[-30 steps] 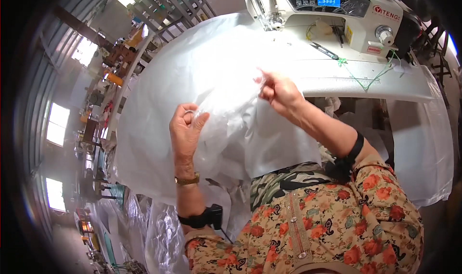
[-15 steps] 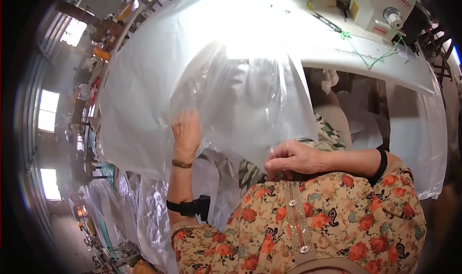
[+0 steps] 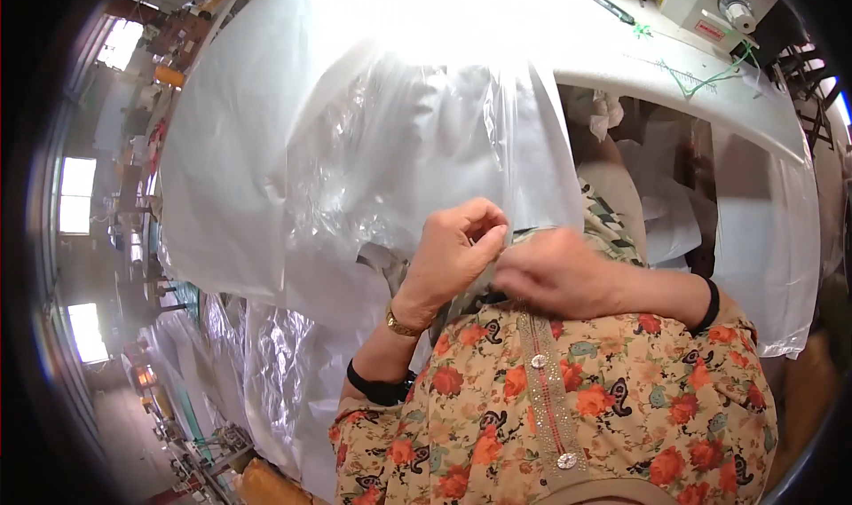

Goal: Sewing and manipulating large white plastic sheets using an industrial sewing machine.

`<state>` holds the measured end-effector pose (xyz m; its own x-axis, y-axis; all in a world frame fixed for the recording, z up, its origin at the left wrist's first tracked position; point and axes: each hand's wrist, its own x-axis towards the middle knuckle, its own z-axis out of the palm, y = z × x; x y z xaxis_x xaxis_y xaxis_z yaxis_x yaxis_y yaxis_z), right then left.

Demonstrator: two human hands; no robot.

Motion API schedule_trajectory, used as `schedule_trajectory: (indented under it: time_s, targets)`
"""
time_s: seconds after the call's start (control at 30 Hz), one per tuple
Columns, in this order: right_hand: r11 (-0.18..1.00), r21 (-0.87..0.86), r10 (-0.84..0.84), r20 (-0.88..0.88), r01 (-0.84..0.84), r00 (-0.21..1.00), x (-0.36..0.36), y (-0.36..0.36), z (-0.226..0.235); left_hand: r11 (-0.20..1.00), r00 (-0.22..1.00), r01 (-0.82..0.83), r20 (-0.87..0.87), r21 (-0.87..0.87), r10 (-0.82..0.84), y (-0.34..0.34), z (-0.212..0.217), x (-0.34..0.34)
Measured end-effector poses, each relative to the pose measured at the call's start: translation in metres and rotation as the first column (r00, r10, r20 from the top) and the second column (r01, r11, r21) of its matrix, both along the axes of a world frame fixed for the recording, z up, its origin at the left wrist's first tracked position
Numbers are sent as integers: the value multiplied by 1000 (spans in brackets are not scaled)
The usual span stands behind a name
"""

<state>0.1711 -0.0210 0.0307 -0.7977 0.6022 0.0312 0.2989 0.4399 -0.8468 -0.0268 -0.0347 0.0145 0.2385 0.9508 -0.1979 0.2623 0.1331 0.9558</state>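
A large clear plastic sheet drapes from the white sewing table down toward my lap. My left hand and my right hand meet close to my chest, both pinching the sheet's lower edge between fingers and thumb. The left wrist carries a gold watch and a black band lower on the forearm. A black band is on the right wrist. My floral patterned top fills the lower view.
A white sewing machine stands at the table's far right, with green thread lying on the tabletop. More crumpled clear plastic hangs at my lower left. A workshop with windows and other workstations stretches along the left rim.
Both hands have come down from the table to my chest, pulling the plastic sheet toward me. The left hand has moved right to meet the right hand at the sheet's edge.
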Motion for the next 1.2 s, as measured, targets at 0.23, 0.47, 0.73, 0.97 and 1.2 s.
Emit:
schedule_trajectory:
  time_s: [0.23, 0.47, 0.73, 0.97, 1.2]
  targets:
    - [445, 343, -718, -416, 827, 559, 36, 37, -85, 985, 980, -123, 141, -121, 140, -14, -10, -13]
    - [803, -201, -589, -120, 562, 799, 32, 17, -67, 986, 991, -134, 19, 103, 133, -20, 10, -23]
    - [846, -515, -296, -232, 142, 926, 3, 19, -17, 662, 871, 265, -468, 702, 148, -28, 40, 12]
    - [814, -578, -150, -302, -56, 941, 11, 27, -18, 596, 756, 408, -622, 692, 205, -33, 19, 24]
    - [629, -765, -148, -290, -136, 945, 17, 26, -18, 518, 749, 413, -603, 749, 274, -31, 19, 23]
